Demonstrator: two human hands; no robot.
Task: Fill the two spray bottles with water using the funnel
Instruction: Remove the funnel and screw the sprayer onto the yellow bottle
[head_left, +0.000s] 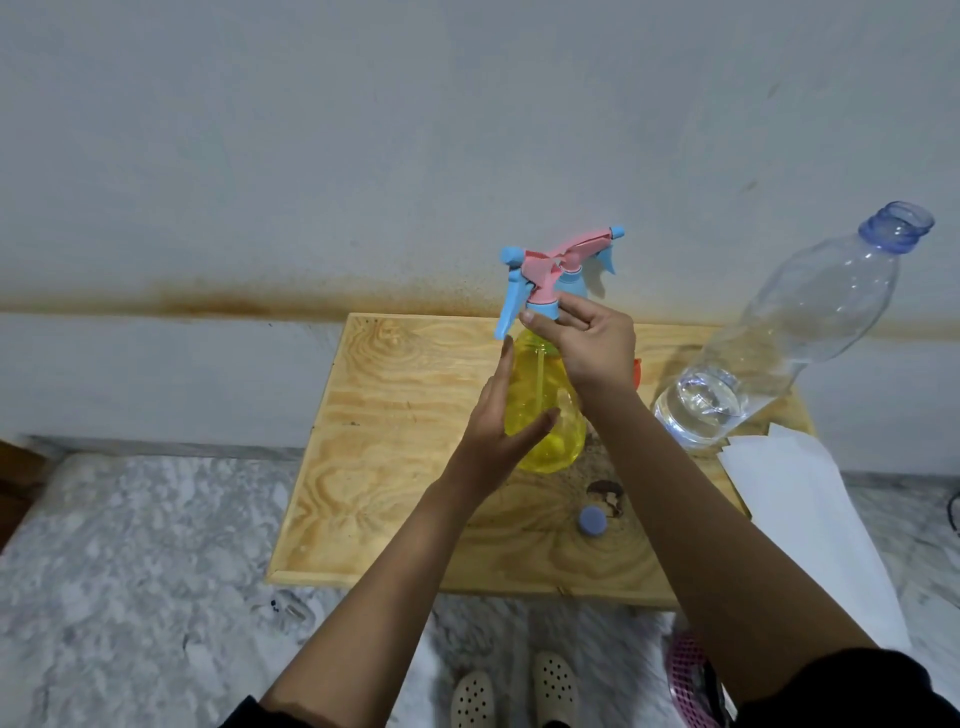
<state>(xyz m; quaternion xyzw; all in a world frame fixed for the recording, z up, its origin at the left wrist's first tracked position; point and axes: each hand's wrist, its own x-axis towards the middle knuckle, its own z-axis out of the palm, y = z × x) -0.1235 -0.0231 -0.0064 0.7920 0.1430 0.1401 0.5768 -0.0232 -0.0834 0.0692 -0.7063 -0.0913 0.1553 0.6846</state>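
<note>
While right hand (592, 348) grips sprayer (540, 285), rear bottle (572, 285) (half-hidden)

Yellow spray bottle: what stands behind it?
A second pink-and-blue spray head shows behind the yellow spray bottle. That second bottle's body is hidden by it and the right hand.

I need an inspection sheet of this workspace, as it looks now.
Surface: wooden board, dark stain near front.
Job's things: yellow spray bottle upright; second spray head behind it; water bottle uncapped, little water left; funnel not clearly seen.
Clutter: blue cap on board; white paper at its right corner.
Grippers: left hand flat against yellow bottle; right hand pinches its spray head.
Cables: dark loop at right edge, maybe a cord.
Surroundings: marble floor, stained wall, pink basket.
</note>
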